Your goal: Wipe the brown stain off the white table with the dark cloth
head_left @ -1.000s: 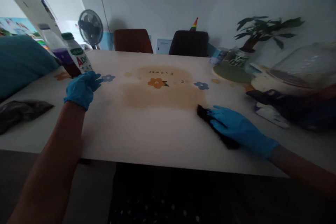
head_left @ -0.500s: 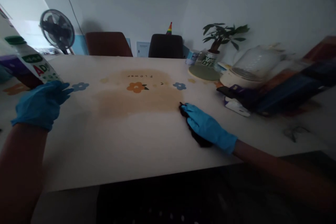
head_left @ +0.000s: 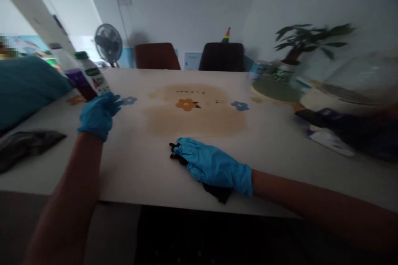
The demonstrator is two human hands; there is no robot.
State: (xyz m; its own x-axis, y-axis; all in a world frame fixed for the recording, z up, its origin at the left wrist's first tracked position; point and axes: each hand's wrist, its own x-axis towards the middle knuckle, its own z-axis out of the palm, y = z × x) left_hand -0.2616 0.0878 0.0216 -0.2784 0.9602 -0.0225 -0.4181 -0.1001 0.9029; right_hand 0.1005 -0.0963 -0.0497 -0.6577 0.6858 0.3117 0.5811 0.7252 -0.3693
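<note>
Both hands wear blue gloves. My right hand (head_left: 211,164) lies flat, fingers stretched, pressing a black cloth (head_left: 217,192) onto the white table (head_left: 149,174) near its front edge, just below the tan flower print (head_left: 195,109). The cloth shows at the fingertips and under the wrist. My left hand (head_left: 97,115) rests on the table at the left, fingers loosely curled, beside a white bottle with a green cap (head_left: 91,76); I cannot see whether it touches the bottle.
A dark crumpled cloth (head_left: 25,143) lies at the far left, a teal cushion (head_left: 27,85) behind it. A potted plant (head_left: 298,45), a round mat (head_left: 275,87) and blurred containers (head_left: 351,91) fill the right side. Two chairs (head_left: 189,56) and a fan (head_left: 108,43) stand beyond the table.
My right hand has slid the black cloth leftward and nearer to the front edge, from the stain's right end to below its middle. My left hand stays by the bottle.
</note>
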